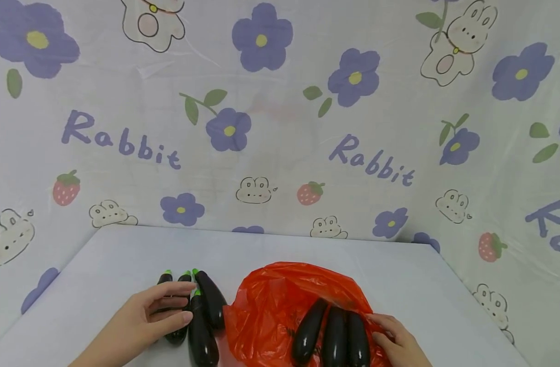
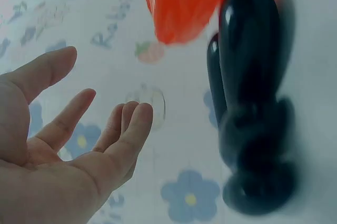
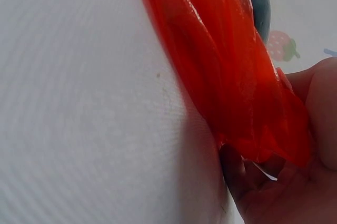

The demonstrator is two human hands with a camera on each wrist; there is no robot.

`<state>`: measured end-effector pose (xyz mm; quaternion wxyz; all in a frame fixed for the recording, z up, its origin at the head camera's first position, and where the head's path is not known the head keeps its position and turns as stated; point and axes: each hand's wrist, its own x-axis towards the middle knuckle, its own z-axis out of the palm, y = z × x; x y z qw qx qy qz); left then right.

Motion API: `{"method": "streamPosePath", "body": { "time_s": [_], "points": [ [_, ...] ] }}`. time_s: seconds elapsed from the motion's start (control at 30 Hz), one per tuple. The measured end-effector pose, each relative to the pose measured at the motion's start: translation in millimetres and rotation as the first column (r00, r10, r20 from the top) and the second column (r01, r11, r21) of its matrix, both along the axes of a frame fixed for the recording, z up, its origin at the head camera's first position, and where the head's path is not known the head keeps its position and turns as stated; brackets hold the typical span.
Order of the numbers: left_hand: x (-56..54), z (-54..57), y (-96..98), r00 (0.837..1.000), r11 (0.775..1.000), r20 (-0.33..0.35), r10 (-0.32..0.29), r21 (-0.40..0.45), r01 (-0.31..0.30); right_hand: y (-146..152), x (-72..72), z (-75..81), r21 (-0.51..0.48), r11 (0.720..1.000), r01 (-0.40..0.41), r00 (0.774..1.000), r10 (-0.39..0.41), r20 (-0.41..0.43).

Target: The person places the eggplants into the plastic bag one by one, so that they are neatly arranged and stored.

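Observation:
A red plastic bag (image 1: 257,311) lies spread on the white table with three glossy dark eggplants (image 1: 335,336) side by side on it. My right hand (image 1: 397,339) holds the bag's right edge; in the right wrist view the bunched film (image 3: 237,87) runs between thumb and fingers. To the left of the bag lie several more eggplants (image 1: 202,331) with bright green stem tips. My left hand (image 1: 144,316) hovers over this group, partly covering it, fingers loosely extended. The left wrist view shows that hand (image 2: 79,150) holding nothing, with the eggplants (image 2: 250,50) off its fingertips.
The white table (image 1: 271,247) reaches back to a hanging sheet (image 1: 280,153) printed with purple flowers, rabbits and strawberries. The sheet also runs along the table's right side (image 1: 537,285).

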<state>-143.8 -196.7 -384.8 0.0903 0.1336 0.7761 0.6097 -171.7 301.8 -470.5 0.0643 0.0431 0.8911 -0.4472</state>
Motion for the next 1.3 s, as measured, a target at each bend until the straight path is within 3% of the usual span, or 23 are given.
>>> {"method": "streamPosePath", "body": {
  "time_s": [0.23, 0.47, 0.57, 0.77, 0.87, 1.17, 1.3],
  "points": [
    [-0.9, -13.0, -34.5, 0.982, 0.971, -0.04, 0.183, -0.151, -0.187, -1, 0.8, 1.4, 0.001, 1.0, 0.007, 1.0, -0.007, -0.001],
    [-9.0, -35.0, -61.2, 0.963, 0.936, -0.066, 0.26, -0.228, -0.268, -2, 2.1, 2.8, -0.004, 1.0, 0.019, 1.0, -0.019, 0.007],
    [-11.9, -43.8, -69.6, 0.964, 0.944, -0.051, 0.26, -0.199, -0.265, -3, 2.0, 2.8, 0.003, 1.0, 0.016, 1.0, -0.016, 0.003],
    [-13.8, -57.4, -81.8, 0.972, 0.968, 0.06, 0.227, -0.121, -0.219, -3, 1.8, 1.8, 0.006, 1.0, 0.02, 1.0, -0.02, -0.002],
    [-15.3, -62.8, -83.9, 0.974, 0.974, 0.08, 0.213, -0.095, -0.206, -3, 2.4, 1.6, 0.006, 1.0, 0.025, 1.0, -0.025, -0.004],
    [-18.4, -69.2, -82.0, 0.957, 0.966, 0.172, 0.233, -0.155, -0.207, -2, 2.8, 1.9, -0.01, 1.0, 0.029, 1.0, -0.029, 0.01],
    [-18.3, -70.9, -80.7, 0.961, 0.966, 0.163, 0.225, -0.166, -0.198, -2, 3.2, 1.7, -0.01, 1.0, 0.023, 1.0, -0.023, 0.001]
  ]
}}
